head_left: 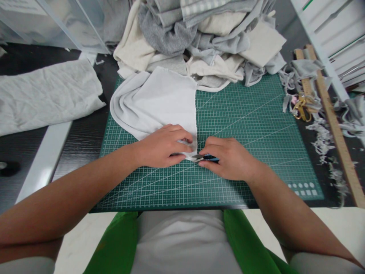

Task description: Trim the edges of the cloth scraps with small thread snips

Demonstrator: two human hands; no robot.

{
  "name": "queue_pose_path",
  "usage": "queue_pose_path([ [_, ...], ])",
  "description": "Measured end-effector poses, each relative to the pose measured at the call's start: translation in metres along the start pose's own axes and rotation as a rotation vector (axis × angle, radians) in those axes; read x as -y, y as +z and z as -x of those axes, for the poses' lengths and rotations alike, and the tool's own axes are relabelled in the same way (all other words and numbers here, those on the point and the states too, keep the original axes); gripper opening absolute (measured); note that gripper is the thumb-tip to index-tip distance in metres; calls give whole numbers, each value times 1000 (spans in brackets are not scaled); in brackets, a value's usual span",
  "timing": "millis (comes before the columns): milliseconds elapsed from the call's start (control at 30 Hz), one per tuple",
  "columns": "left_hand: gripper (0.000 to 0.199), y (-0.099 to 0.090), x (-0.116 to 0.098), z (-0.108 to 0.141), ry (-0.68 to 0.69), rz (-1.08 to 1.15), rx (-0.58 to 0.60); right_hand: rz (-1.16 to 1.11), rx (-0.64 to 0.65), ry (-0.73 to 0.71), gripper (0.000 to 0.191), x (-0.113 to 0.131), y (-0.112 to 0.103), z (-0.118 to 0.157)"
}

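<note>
A pale grey cloth (173, 95) lies folded on the green cutting mat (242, 114), its right edge running straight toward me. My left hand (167, 146) is closed on the cloth's near corner, fingers curled over the fabric. In my right hand (230, 158) is a small pair of dark-handled thread snips (210, 157), with the fingers wrapped round it. The blades point left and touch the corner just beside my left fingertips. Whether the blades are apart or together is too small to tell.
Behind the cloth rises a heap of grey and cream fabric (168, 38). A crumpled grey cloth (45, 95) lies at left, near a clear plastic bin (65, 23). At right are gold-handled scissors (302, 109), a long wooden ruler (335, 114) and thread scraps (322, 139).
</note>
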State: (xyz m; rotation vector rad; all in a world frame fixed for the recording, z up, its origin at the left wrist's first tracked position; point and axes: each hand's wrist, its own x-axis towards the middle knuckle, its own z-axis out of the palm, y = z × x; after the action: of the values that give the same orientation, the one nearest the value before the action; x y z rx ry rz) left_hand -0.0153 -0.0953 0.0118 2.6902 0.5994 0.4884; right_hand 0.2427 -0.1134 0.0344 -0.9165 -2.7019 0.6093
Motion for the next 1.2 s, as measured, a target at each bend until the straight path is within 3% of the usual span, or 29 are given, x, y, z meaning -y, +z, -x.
queue_pose_path([
  [533, 17, -1, -1, -1, -2, -13, 13, 197, 51, -17, 21, 11, 1, -3],
  [1200, 19, -1, -1, 0, -7, -9, 19, 146, 93, 28, 20, 11, -1, -1],
])
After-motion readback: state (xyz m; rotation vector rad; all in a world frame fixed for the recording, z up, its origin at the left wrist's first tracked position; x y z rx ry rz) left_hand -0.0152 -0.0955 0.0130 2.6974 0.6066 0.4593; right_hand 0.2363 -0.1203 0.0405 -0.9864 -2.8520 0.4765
